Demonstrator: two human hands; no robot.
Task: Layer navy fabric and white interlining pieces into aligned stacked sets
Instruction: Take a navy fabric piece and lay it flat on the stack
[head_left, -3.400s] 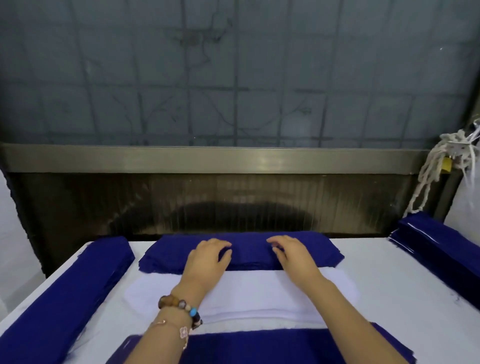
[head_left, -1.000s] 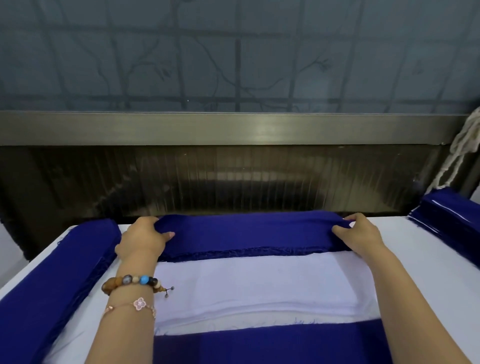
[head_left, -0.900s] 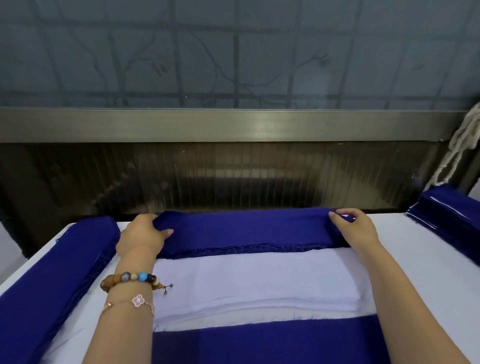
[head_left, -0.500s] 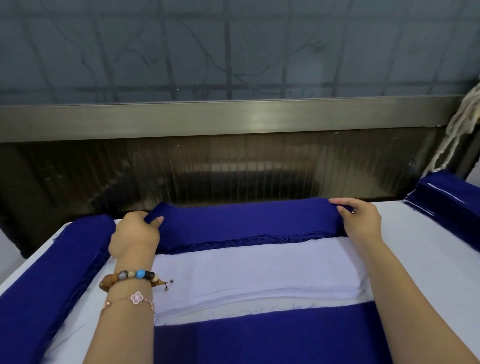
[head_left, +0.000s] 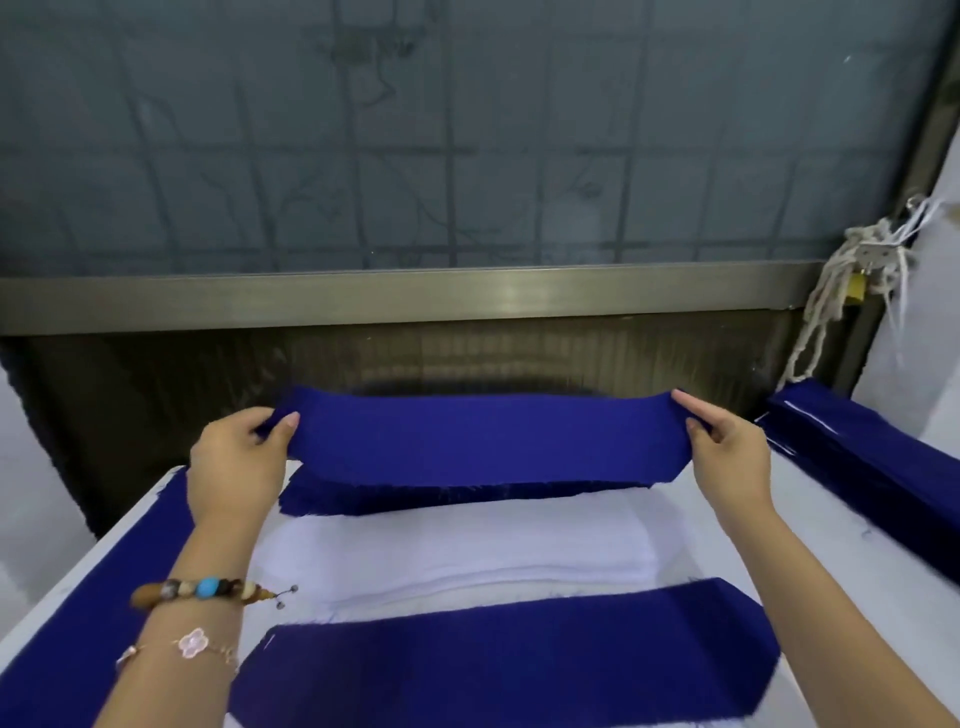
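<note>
Nearest, below both wrists, a flat navy piece lies across the white worktop, its ends cut at a slant. The left wrist just beside it wears a beaded bracelet and a thin chain with a flower charm. Between the two forearms, just beyond that navy piece, sits the white interlining stack, its edges roughly squared. Outside the left arm a long navy stack runs along the worktop's edge. Farther on, the left hand pinches one end of a lifted navy piece, thumb on top and fingers curled under; the right hand pinches the other end the same way. The piece hangs stretched between them, clear of the navy supply stack directly below it, whose frayed front edge shows under the raised cloth. Outside the right hand another navy stack lies at an angle. Beyond the hands stand a dark ribbed panel, a metal rail, a knotted cord with a brass padlock to the right, and frosted gridded glass.
</note>
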